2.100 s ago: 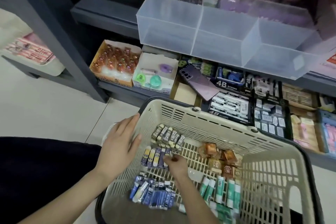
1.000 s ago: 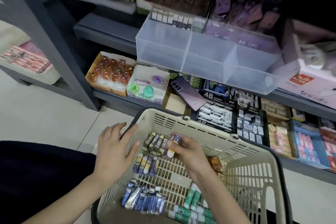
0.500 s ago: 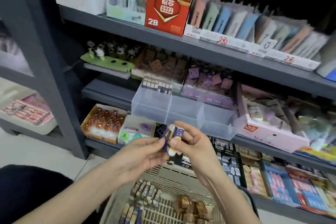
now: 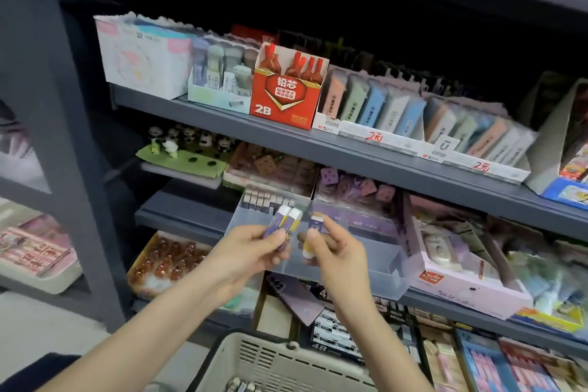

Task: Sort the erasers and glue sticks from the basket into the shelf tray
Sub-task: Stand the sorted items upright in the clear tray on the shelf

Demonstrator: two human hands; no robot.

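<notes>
My left hand (image 4: 251, 251) pinches two purple-and-yellow erasers (image 4: 284, 222) with white ends, held side by side. My right hand (image 4: 334, 251) pinches one more eraser of the same kind (image 4: 313, 234). Both hands are raised in front of the clear plastic shelf tray (image 4: 375, 267), which juts out from the middle shelf; a row of small white-topped items (image 4: 269, 200) stands at its back left. Only the far rim of the beige basket (image 4: 276, 360) shows at the bottom, with a few wrapped items (image 4: 238, 387) inside.
Grey shelves hold stationery: a red 2B lead box (image 4: 286, 92), pastel eraser packs (image 4: 413, 118), a pink-white box (image 4: 458, 277) right of the tray, an orange carton (image 4: 165, 264) on the left and a purple phone (image 4: 299, 299) below the tray. A grey upright post (image 4: 63, 137) stands left.
Both hands rose from the basket to the tray's height. The erasers picked from the basket are now split, two in my left hand and one in my right. The view tilted upward.
</notes>
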